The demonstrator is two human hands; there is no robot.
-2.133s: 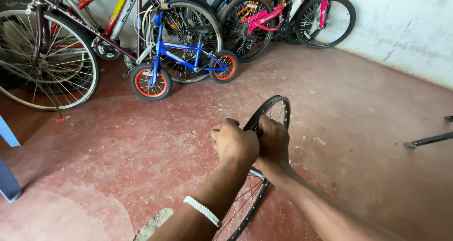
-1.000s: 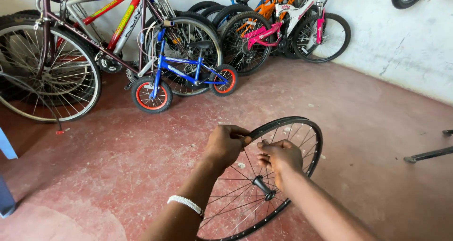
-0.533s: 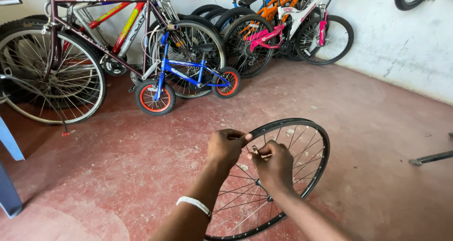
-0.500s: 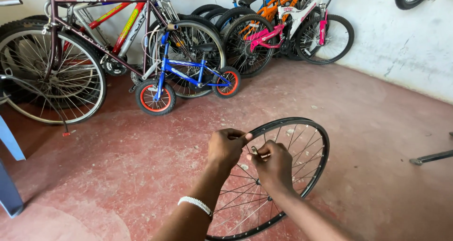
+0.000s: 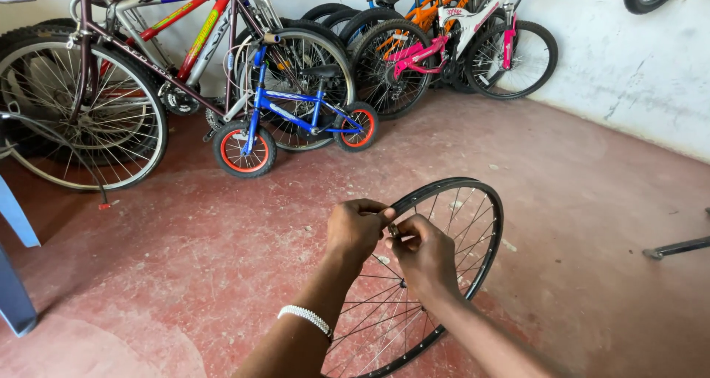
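Black spoked bicycle wheel rim (image 5: 484,223) unchanged since half a second ago, upright on red floor (image 5: 592,193); left hand (image 5: 356,228) and right hand (image 5: 423,256) pinch its near-left edge. Small blue bicycle (image 5: 296,119) far left.

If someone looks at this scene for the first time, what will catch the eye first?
In the centre foreground, the left hand and right hand meet at the rim of a bare spoked wheel standing on the red floor. Behind, a small blue bicycle stands before larger bicycles along the wall.
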